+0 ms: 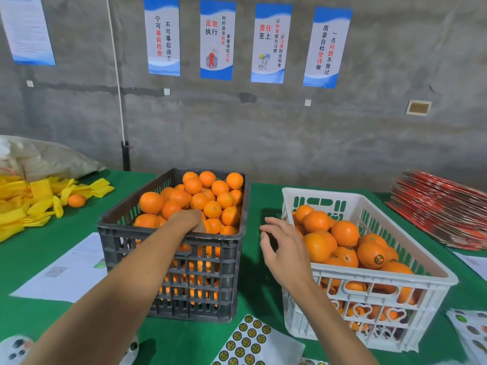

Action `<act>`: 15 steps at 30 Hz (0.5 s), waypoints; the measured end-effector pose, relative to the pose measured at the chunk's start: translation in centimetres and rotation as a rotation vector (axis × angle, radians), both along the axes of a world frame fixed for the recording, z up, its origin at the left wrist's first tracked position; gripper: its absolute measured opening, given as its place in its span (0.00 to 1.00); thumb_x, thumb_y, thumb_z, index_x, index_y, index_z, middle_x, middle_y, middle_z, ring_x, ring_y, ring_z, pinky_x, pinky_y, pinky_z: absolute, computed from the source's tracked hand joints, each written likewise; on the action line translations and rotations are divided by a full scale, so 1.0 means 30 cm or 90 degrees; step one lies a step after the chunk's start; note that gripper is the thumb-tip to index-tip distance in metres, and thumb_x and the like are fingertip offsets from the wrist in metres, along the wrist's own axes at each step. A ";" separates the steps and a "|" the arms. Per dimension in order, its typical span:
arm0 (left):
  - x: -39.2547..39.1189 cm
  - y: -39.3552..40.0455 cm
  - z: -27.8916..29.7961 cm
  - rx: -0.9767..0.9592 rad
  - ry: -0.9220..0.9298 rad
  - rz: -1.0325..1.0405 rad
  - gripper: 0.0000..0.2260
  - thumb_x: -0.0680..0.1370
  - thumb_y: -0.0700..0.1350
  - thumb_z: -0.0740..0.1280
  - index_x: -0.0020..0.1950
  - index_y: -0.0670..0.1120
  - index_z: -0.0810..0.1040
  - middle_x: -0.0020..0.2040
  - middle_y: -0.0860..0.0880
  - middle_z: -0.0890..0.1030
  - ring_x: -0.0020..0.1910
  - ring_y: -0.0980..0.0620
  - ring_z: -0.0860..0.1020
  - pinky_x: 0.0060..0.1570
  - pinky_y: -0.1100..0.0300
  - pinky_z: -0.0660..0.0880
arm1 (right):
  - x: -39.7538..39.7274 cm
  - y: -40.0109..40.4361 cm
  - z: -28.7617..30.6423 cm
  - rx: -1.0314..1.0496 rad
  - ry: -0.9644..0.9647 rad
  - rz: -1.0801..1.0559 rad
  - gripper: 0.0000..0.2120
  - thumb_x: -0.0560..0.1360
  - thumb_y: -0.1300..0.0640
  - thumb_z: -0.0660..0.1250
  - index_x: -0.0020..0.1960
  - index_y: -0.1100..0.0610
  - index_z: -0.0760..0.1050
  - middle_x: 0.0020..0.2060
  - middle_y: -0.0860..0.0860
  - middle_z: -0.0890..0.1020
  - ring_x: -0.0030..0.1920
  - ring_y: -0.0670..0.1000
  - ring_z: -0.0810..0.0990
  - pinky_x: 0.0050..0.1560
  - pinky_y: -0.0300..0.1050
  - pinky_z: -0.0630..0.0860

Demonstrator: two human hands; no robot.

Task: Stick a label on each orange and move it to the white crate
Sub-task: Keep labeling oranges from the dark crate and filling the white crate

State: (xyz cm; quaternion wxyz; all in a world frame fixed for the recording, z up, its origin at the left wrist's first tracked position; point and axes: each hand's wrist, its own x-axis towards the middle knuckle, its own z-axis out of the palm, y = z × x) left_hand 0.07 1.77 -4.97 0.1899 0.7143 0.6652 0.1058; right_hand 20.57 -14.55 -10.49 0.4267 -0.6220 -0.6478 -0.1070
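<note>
Orange fruit fills the dark crate at the centre of the frame, where the left hand reaches over the near rim among the unlabelled oranges; its fingers are hidden, so I cannot tell whether it grips one. To the right, the right hand hangs with fingers spread and holding nothing beside the white crate, where labelled oranges already lie. With the label sheet low in the frame on the green desk, the likely slip is an orange dragged loose from the heap, rolling off or going across without its sticker.
</note>
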 end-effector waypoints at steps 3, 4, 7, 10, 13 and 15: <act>0.046 -0.057 0.022 0.071 -0.097 -0.013 0.25 0.71 0.56 0.78 0.58 0.46 0.72 0.57 0.45 0.79 0.57 0.43 0.79 0.52 0.50 0.78 | -0.040 0.035 0.036 -0.031 -0.031 0.047 0.17 0.82 0.53 0.64 0.70 0.53 0.77 0.69 0.47 0.77 0.69 0.48 0.74 0.72 0.51 0.71; 0.065 -0.081 0.030 0.149 -0.184 -0.016 0.25 0.71 0.58 0.78 0.60 0.47 0.74 0.59 0.44 0.81 0.59 0.43 0.79 0.55 0.50 0.78 | -0.052 0.044 0.050 -0.034 -0.025 0.061 0.19 0.83 0.52 0.64 0.72 0.52 0.74 0.70 0.47 0.76 0.70 0.48 0.73 0.72 0.52 0.70; 0.119 -0.195 0.060 0.275 -0.464 -0.048 0.29 0.74 0.59 0.76 0.71 0.49 0.76 0.59 0.51 0.81 0.60 0.48 0.80 0.56 0.53 0.77 | -0.081 0.041 0.072 -0.010 0.041 0.110 0.23 0.83 0.50 0.63 0.77 0.50 0.67 0.72 0.46 0.73 0.71 0.47 0.72 0.71 0.52 0.72; 0.155 -0.357 0.012 0.274 -0.693 -0.154 0.21 0.77 0.57 0.74 0.67 0.53 0.77 0.55 0.56 0.83 0.52 0.58 0.82 0.51 0.60 0.80 | -0.114 -0.010 0.059 0.084 0.117 0.170 0.26 0.83 0.46 0.64 0.78 0.50 0.62 0.74 0.44 0.70 0.72 0.45 0.71 0.69 0.45 0.72; 0.184 -0.493 -0.104 0.165 -0.864 -0.235 0.14 0.80 0.57 0.68 0.62 0.54 0.79 0.54 0.52 0.85 0.54 0.53 0.84 0.50 0.59 0.81 | -0.145 -0.067 -0.012 0.224 0.119 0.155 0.25 0.82 0.47 0.62 0.76 0.55 0.64 0.73 0.48 0.70 0.72 0.48 0.71 0.70 0.42 0.69; 0.189 -0.538 -0.221 0.082 -0.886 -0.275 0.16 0.80 0.57 0.68 0.64 0.51 0.79 0.56 0.50 0.84 0.57 0.50 0.83 0.54 0.59 0.80 | -0.145 -0.098 -0.103 0.239 0.077 0.127 0.24 0.83 0.47 0.60 0.74 0.59 0.66 0.72 0.51 0.72 0.69 0.50 0.73 0.69 0.40 0.68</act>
